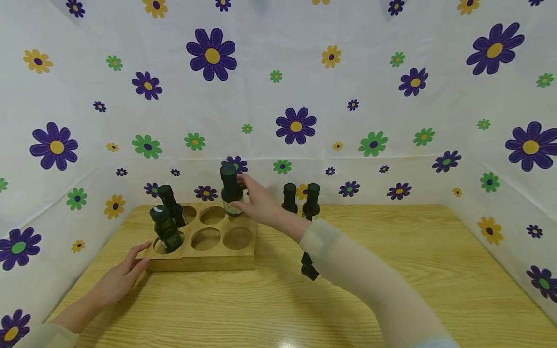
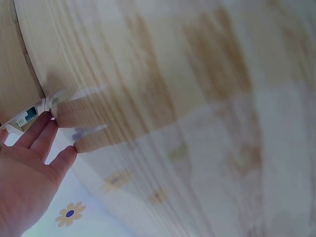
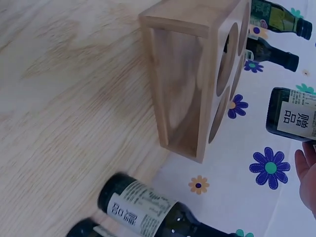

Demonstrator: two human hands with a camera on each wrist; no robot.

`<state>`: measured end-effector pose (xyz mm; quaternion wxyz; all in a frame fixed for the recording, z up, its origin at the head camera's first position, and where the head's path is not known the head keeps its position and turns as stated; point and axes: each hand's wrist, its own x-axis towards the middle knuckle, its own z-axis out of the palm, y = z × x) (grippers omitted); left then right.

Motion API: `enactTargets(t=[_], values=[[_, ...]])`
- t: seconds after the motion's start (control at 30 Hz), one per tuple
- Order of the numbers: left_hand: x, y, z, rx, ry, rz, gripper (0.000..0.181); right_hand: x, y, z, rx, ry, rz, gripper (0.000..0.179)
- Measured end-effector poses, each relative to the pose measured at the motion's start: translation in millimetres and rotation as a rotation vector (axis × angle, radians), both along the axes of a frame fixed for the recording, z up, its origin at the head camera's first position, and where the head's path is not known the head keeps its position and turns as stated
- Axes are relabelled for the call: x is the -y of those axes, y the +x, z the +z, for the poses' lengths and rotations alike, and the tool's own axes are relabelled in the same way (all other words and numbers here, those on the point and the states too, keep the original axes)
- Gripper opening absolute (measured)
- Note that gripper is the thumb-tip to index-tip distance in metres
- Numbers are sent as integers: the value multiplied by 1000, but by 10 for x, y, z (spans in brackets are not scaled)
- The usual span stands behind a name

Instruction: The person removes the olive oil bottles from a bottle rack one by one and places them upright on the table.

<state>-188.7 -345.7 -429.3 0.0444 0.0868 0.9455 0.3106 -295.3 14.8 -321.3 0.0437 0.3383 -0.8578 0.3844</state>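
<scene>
My right hand grips a dark green bottle with a pale label, upright above the back right hole of a wooden bottle rack. In the right wrist view a gap shows between this bottle and the rack. My left hand touches the rack's front left corner, its fingers fairly straight in the left wrist view. A squat green bottle leans in the front left hole. Behind it, another dark bottle tilts in the back left hole.
Two dark bottles, one at the left and one at the right, stand on the table right of the rack. Below my right forearm shows a dark object, mostly hidden. Flowered cloth hangs behind and at both sides.
</scene>
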Motion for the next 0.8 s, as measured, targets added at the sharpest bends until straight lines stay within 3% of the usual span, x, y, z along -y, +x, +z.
enactTargets(t=[0.2,0.37,0.8], values=[[16,1,-8,-3,1,-4,57,-184,127,-5,18,19,17,61],[21,2,-2,-4,7,-8,57,-351,208,-37,-16,20,8,60],[21,0,-21,-38,3,-11,55,-885,348,-233,-22,-43,-39,53]])
